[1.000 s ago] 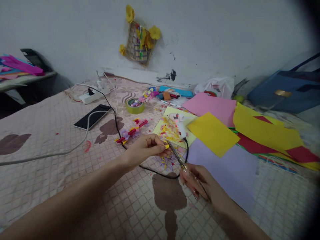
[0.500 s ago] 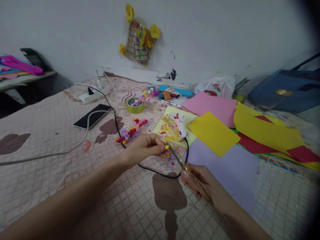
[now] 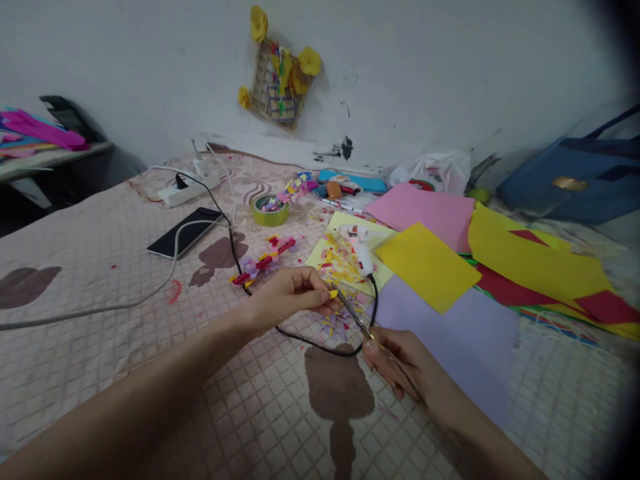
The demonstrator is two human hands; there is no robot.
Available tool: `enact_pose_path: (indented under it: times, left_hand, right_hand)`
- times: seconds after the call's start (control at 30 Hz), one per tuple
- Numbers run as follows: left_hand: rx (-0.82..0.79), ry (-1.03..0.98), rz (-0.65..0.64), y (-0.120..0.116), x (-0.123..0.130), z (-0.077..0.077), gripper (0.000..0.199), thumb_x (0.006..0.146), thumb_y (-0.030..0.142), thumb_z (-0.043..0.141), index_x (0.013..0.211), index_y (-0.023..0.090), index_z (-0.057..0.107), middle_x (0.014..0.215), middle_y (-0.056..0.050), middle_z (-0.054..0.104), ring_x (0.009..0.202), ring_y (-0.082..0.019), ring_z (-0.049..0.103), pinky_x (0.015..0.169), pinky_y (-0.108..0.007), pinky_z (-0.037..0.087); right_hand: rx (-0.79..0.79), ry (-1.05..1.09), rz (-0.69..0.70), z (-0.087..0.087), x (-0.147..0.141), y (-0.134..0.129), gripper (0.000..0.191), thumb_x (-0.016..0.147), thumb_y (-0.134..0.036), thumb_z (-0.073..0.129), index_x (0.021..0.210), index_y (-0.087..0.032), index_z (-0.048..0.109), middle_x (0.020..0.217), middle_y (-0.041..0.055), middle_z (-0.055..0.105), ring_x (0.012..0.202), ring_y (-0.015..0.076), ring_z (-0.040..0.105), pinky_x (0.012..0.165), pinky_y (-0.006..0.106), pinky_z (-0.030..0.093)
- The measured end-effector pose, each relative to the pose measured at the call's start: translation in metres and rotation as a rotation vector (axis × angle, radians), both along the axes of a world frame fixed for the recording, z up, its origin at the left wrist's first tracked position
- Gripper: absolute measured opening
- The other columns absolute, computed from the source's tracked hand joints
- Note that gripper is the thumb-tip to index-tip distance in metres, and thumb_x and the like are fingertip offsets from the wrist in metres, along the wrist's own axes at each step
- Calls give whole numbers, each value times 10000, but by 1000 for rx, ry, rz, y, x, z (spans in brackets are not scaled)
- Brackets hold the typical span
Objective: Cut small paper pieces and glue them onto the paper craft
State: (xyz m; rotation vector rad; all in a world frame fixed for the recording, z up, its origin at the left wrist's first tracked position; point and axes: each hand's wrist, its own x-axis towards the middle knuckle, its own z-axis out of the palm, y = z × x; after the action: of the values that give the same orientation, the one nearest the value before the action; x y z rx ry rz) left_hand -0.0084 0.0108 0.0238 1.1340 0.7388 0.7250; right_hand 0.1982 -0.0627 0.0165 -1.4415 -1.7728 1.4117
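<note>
Left hand (image 3: 295, 293) pinches yellow piece (image 3: 333, 294), right hand (image 3: 400, 360) grips scissors (image 3: 354, 317)

Hard bits first. Most of the yellow piece is behind the left fingertips; we see only a small tab, shape unclear. Scissor tips end right beside it; we can't tell whether they touch, nor whether the blades are parted. The handles are partly covered by the right hand. Both forearms run out of frame at the bottom. A dark blur eats the right edge, and the blue bag (image 3: 575, 177) is cut off there. We can't sort individual bits in the paper scraps (image 3: 336, 257).

Hands: left has thumb and fingers together, clamped on the yellow piece, held in front of the scraps, near the middle of the view. Right is curled around the scissors, blades angled up-left toward the left hand.

Around: the glue gun (image 3: 364, 257) lies on a pale yellow sheet (image 3: 383, 275), its black cord (image 3: 375, 307) looping below the left hand. A lilac sheet (image 3: 445, 347) is just beyond the right hand, a bright yellow sheet (image 3: 427, 267) overlapping it. The decorated red stick (image 3: 263, 265) lies left of the scraps.
</note>
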Motion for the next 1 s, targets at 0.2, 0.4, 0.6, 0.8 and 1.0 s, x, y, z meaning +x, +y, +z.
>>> enact_pose_path:
  times: [0.2, 0.4, 0.6, 0.8, 1.0]
  left_hand:
    - [5, 11, -12, 1, -1, 0, 169, 734, 223, 668, 721, 115, 539, 755, -62, 698, 731, -126, 666, 723, -252, 511]
    - [13, 18, -19, 0, -2, 1, 172, 734, 234, 668, 720, 119, 541, 769, -62, 698, 741, -126, 665, 722, -249, 507]
    - [16, 16, -23, 0, -1, 1, 180, 727, 242, 673, 714, 117, 544, 767, -57, 694, 742, -124, 664, 710, -241, 509]
    - [23, 19, -18, 0, -2, 0, 193, 727, 253, 676, 718, 118, 538, 780, -68, 699, 753, -131, 667, 721, -248, 509]
    - [25, 15, -22, 1, -2, -1, 182, 734, 251, 667, 726, 122, 539, 782, -62, 696, 759, -131, 666, 727, -257, 511]
  right_hand:
    - [-61, 38, -7, -5, 1, 0, 469, 831, -596, 388, 602, -188, 421, 497, -53, 353, 445, 81, 322, 405, 204, 236]
    - [-70, 61, 15, -4, 2, -1, 470, 827, -603, 392, 631, -182, 465, 498, -57, 356, 435, 78, 331, 404, 203, 241]
    - [-90, 62, 14, -2, 2, -1, 469, 829, -599, 396, 645, -176, 479, 499, -57, 365, 443, 77, 337, 415, 201, 250]
    - [-84, 77, 10, -5, 2, -1, 462, 844, -583, 383, 630, -181, 458, 496, -57, 358, 440, 76, 327, 406, 192, 256]
    - [-90, 76, 7, -6, 2, -1, 459, 834, -591, 394, 630, -184, 446, 502, -57, 355, 435, 73, 317, 393, 188, 250]
